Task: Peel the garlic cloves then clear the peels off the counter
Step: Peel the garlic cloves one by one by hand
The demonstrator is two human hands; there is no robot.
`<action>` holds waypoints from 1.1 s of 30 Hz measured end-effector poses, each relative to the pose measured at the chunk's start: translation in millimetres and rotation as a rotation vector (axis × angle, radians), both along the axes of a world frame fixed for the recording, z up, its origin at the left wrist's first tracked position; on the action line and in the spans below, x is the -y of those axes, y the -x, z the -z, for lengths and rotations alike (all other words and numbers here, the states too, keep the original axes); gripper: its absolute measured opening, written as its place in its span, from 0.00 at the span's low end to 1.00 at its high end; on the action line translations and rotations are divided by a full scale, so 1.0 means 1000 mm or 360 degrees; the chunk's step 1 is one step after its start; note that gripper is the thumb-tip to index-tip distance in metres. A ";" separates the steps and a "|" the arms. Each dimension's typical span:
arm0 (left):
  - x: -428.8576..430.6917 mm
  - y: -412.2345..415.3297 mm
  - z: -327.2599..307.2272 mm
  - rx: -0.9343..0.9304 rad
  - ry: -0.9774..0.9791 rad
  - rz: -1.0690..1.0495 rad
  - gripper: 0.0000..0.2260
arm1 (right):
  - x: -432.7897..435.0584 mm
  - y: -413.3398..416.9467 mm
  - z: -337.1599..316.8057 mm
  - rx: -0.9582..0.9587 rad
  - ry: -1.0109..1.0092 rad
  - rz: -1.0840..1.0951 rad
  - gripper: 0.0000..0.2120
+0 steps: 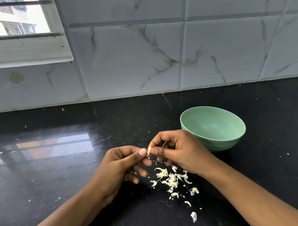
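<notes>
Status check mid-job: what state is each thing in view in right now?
left hand: pinches the garlic clove.
right hand: pinches the garlic clove too.
garlic clove: held between both hands, above the counter.
peels: loose pile on the counter, uncleared.
green bowl: upright; bottom hidden by its near wall.
counter: flecked with peel bits.

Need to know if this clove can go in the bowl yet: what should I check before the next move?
1. Grip: left hand and right hand both pinch the garlic clove: ok.
2. Peeling finished: cannot tell, fingers hide most of it.
3. Target: green bowl upright beside the right hand: ok.
4. Cleanup: peels off the black counter: not ok, heap lies below the hands.
</notes>
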State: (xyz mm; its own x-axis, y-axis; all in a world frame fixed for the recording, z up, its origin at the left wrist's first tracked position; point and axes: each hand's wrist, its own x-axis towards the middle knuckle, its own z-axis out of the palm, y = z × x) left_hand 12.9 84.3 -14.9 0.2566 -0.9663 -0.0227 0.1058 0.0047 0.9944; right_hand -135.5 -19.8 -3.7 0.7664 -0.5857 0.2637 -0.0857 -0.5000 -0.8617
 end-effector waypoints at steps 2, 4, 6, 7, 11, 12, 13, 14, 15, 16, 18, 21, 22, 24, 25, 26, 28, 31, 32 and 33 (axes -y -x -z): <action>0.001 -0.001 -0.001 -0.0114 -0.0037 0.0010 0.05 | -0.001 0.000 -0.001 0.0015 0.0085 0.0025 0.05; 0.001 -0.001 -0.001 -0.0109 -0.0042 0.0002 0.04 | -0.002 0.001 -0.002 0.0020 0.0245 0.0053 0.03; 0.000 0.001 -0.003 -0.0039 -0.0032 -0.0030 0.04 | -0.002 0.001 -0.002 0.0002 0.0459 0.0080 0.02; -0.001 0.001 -0.004 0.0016 -0.0021 -0.0055 0.04 | -0.002 0.001 -0.002 -0.0009 0.0553 0.0090 0.01; -0.002 0.003 -0.003 0.0301 0.0103 -0.0156 0.07 | -0.005 0.000 0.000 -0.0025 0.0733 0.0199 0.02; -0.002 0.004 -0.002 0.0360 0.0130 -0.0186 0.06 | -0.005 -0.001 0.000 -0.0025 0.0740 0.0248 0.02; -0.001 0.004 -0.001 0.0402 0.0140 -0.0211 0.05 | -0.006 -0.002 0.002 -0.0024 0.0731 0.0291 0.03; -0.001 0.005 0.000 0.0409 0.0137 -0.0228 0.04 | -0.008 -0.003 0.003 -0.0024 0.0717 0.0327 0.03; 0.000 0.005 0.001 0.0375 0.0121 -0.0234 0.04 | -0.009 -0.005 0.005 -0.0028 0.0705 0.0355 0.03; 0.000 0.005 0.002 0.0309 0.0097 -0.0239 0.06 | -0.010 -0.006 0.007 -0.0036 0.0695 0.0381 0.03; 0.001 0.005 0.002 0.0160 0.0060 -0.0249 0.07 | -0.013 -0.009 0.009 -0.0046 0.0671 0.0419 0.03; 0.001 0.005 0.001 0.0118 0.0104 -0.0272 0.09 | -0.014 -0.010 0.009 0.0016 0.0552 0.0390 0.02; 0.001 0.005 0.000 0.0142 0.0128 -0.0279 0.10 | -0.015 -0.009 0.008 0.0047 0.0474 0.0370 0.03; 0.000 0.005 -0.002 0.0198 0.0163 -0.0302 0.10 | -0.017 -0.009 0.006 0.0116 0.0262 0.0317 0.04; 0.000 0.004 -0.002 0.0212 0.0172 -0.0319 0.10 | -0.017 -0.009 0.005 0.0144 0.0140 0.0291 0.04; 0.000 0.004 -0.002 0.0206 0.0176 -0.0338 0.10 | -0.017 -0.009 0.003 0.0163 0.0021 0.0273 0.04; 0.002 0.003 -0.002 0.0154 0.0162 -0.0358 0.09 | -0.015 -0.009 0.000 0.0180 -0.0183 0.0256 0.05; 0.002 0.003 -0.001 0.0122 0.0135 -0.0331 0.08 | -0.011 -0.005 -0.003 0.0153 -0.0371 0.0186 0.04; 0.002 0.004 -0.001 0.0125 0.0130 -0.0317 0.08 | -0.010 -0.004 -0.004 0.0131 -0.0393 0.0156 0.04; 0.002 0.003 -0.001 0.0131 0.0127 -0.0305 0.09 | -0.010 -0.003 -0.004 0.0112 -0.0405 0.0130 0.03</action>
